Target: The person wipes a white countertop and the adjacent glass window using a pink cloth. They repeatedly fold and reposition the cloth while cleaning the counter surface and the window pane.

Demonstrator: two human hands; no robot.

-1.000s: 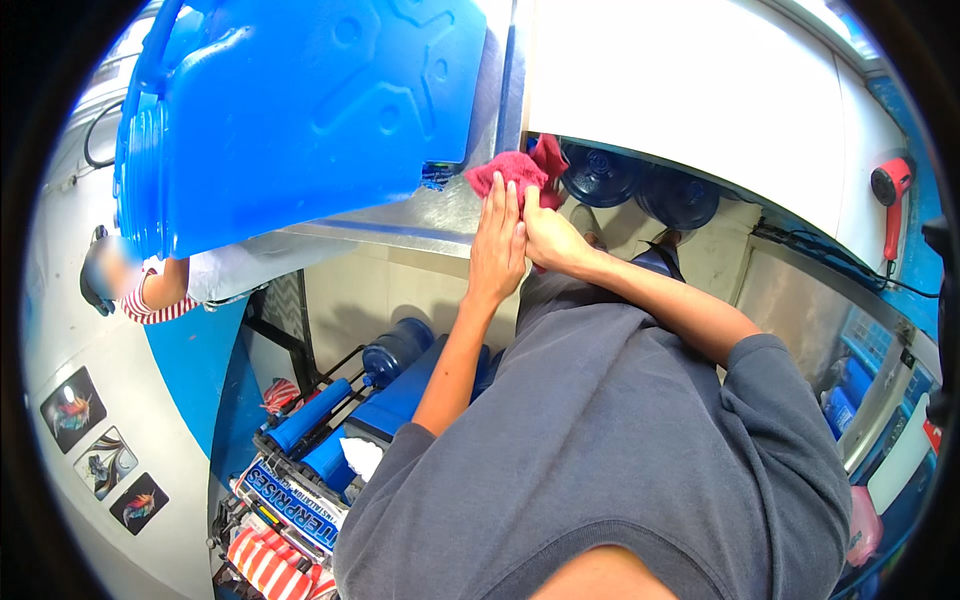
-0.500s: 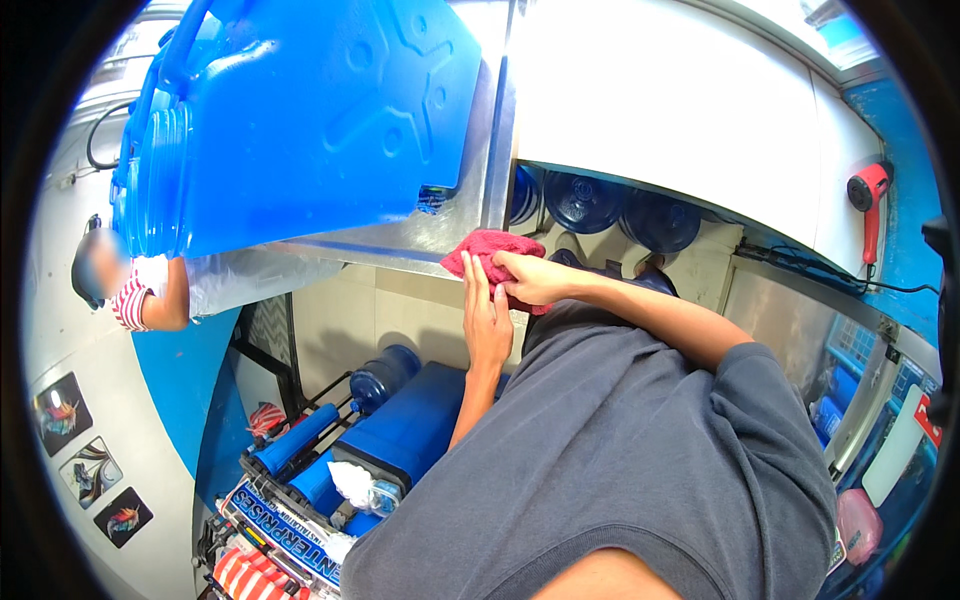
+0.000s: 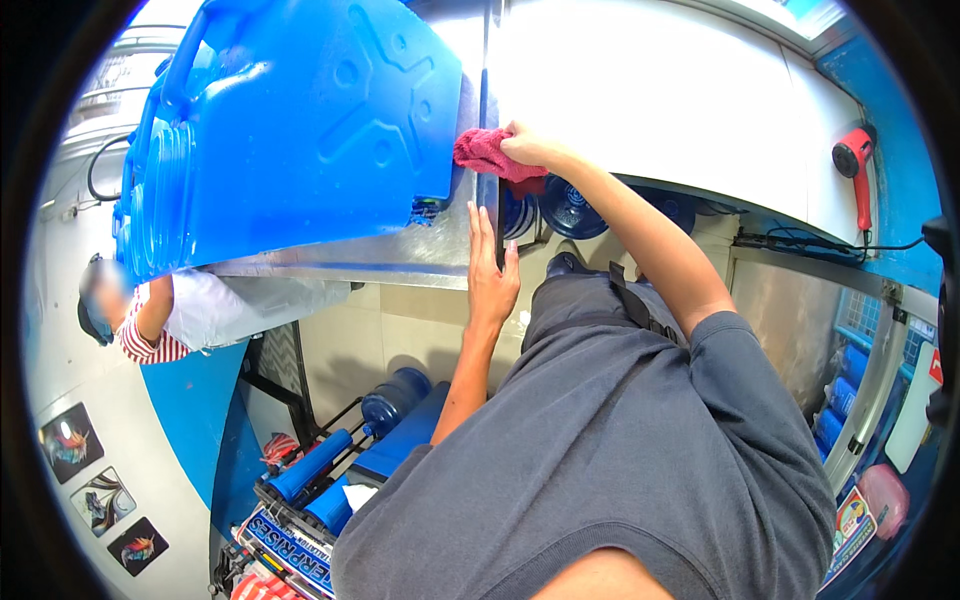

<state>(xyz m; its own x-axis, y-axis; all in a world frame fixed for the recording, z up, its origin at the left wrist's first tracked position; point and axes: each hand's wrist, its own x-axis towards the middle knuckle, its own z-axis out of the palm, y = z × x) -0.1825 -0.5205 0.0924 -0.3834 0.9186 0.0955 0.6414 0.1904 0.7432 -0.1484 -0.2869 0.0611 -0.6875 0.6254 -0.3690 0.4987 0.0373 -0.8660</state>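
Observation:
My right hand (image 3: 530, 146) grips a bunched red cloth (image 3: 484, 153), which lies against the raised edge of the stainless steel counter (image 3: 448, 240). My left hand (image 3: 493, 275) rests at the counter's near corner with its fingers stretched out, below the cloth and holding nothing. Just left of the cloth, a large translucent blue water container (image 3: 290, 150) lies on its side on the steel, its wide round neck toward the left.
A white counter (image 3: 640, 90) adjoins on the right, with blue water bottles (image 3: 571, 210) beneath. A red heat gun (image 3: 857, 170) hangs on the right wall. Someone in a striped shirt (image 3: 150, 335) stands at left. Blue filter equipment (image 3: 310, 465) and a bottle (image 3: 397, 402) occupy the lower left.
My hands have come apart. The right one has carried the red cloth up along the counter's edge, while the left has opened at the corner. The other person has shifted slightly.

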